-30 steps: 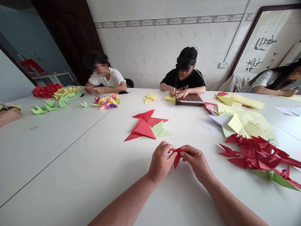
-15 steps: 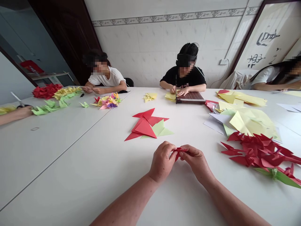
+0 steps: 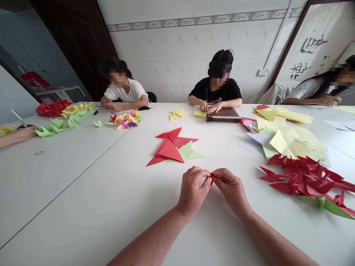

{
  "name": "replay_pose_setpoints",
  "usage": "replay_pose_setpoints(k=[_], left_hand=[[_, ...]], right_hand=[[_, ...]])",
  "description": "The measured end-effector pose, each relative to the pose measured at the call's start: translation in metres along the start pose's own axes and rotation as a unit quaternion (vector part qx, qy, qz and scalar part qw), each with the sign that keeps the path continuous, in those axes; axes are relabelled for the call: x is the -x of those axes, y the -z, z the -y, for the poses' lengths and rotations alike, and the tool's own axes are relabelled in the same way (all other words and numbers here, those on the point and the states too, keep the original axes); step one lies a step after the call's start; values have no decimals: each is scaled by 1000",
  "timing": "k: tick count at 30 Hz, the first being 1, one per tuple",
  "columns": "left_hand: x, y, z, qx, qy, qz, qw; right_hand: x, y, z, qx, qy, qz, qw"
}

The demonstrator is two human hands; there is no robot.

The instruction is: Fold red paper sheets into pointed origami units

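Between my fingertips is a small red folded paper piece (image 3: 213, 175), mostly covered by the fingers. My left hand (image 3: 193, 187) pinches its left side, thumb and fingers closed. On the other side my right hand (image 3: 230, 188) also pinches it, the two hands almost touching above the table. Just beyond them lie several red folded paper triangles (image 3: 171, 150), overlapping a light green folded paper (image 3: 190, 152). To the right of my right hand spreads a pile of red folded paper cranes (image 3: 302, 176), with a green folded piece (image 3: 328, 207) at its near edge.
Yellow and green sheets (image 3: 299, 140) lie at the right. Across the white table (image 3: 91, 207) a person works at a paper cutter (image 3: 224, 115). Colourful cranes (image 3: 128, 119) sit near another person. Red folded pieces (image 3: 54, 108) heap at far left; a hand (image 3: 23, 133) holds scissors there.
My fingers have shifted slightly on the red paper, and a red tip now shows above the left fingers. The person at far right has leaned, and a hand there shows more.
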State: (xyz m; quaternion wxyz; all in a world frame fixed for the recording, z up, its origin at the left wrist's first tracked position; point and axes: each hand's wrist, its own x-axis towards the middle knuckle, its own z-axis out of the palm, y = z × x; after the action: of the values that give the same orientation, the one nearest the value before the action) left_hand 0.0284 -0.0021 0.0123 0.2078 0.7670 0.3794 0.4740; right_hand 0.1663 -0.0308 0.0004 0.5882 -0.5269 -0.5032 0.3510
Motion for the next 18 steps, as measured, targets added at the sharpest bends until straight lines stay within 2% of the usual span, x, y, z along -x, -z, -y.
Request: replay_pose_setpoints(k=[4,9,14,18], left_hand=[[1,-1,-3,61,76,12,995],[0,-1,-5,117,186,55,974],[-2,3,-8,209,319,100,919],[-6,7,-8,278,343,101,891]], right_hand=[[2,1,-3,94,68,-6,993],[6,2,-3,174,100,-20,979],[5,1,-3,210,150,-14,966],[5,1,-4,230,151,-4,962]])
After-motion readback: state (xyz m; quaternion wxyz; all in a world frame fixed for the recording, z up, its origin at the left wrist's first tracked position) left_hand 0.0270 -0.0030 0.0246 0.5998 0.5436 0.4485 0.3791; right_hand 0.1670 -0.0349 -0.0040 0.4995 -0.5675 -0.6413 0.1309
